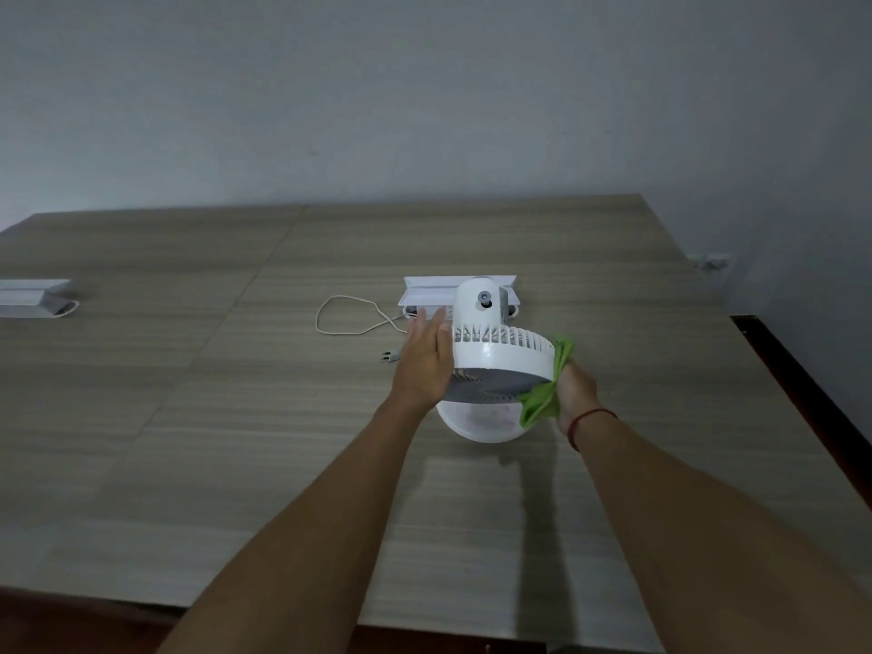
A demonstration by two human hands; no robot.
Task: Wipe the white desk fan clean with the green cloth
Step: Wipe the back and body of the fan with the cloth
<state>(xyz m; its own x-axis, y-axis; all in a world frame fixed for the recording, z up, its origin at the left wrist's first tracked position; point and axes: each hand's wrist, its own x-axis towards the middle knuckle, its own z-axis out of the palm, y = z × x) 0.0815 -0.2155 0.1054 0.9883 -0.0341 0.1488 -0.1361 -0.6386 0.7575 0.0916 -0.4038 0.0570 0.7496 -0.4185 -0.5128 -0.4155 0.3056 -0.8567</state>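
Observation:
The white desk fan (495, 356) stands on the wooden table (236, 417), its round head tilted toward me and its round base below. My left hand (424, 365) presses flat with straight fingers against the left side of the fan head. The right side of the head is covered by the green cloth (547, 394), which my right hand (578, 394) grips and holds against the rim. The fan's white cord (349, 318) loops on the table to the left, ending in a loose plug (390, 356).
A white box-like cable tray (439, 290) lies right behind the fan. Another white tray (33, 298) sits at the table's far left edge. The table's right edge runs close beside my right arm, with a wall behind.

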